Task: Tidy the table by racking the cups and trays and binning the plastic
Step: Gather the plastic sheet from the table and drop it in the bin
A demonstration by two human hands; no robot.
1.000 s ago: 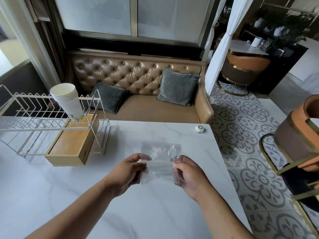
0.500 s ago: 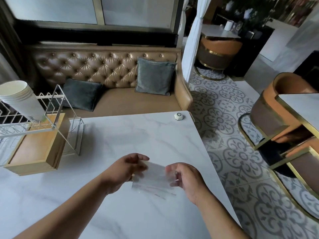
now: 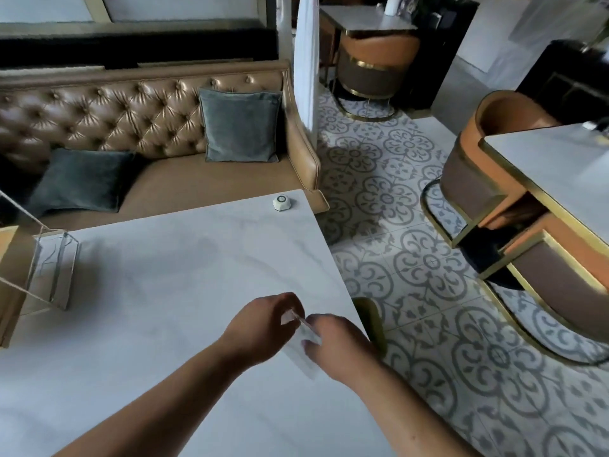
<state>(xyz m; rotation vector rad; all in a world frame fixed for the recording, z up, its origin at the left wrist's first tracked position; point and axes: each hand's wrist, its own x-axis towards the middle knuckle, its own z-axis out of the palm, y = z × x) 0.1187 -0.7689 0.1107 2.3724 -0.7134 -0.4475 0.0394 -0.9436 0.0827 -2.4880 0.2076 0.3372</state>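
The plastic (image 3: 305, 331) we are pinching with left grip (image 3: 263, 328) and right grip (image 3: 339, 347) close together, and we are probably best folding it tight between them before binning.

left hand (image 3: 263, 328) + right hand (image 3: 339, 347) pinch clear plastic (image 3: 304, 341) | over table (image 3: 164, 291)

White marble table (image 3: 164, 291), tufted brown leather sofa (image 3: 131, 110) behind.
Small white call button (image 3: 282, 203) on far right corner; white wire rack (image 3: 52, 268) at left edge.
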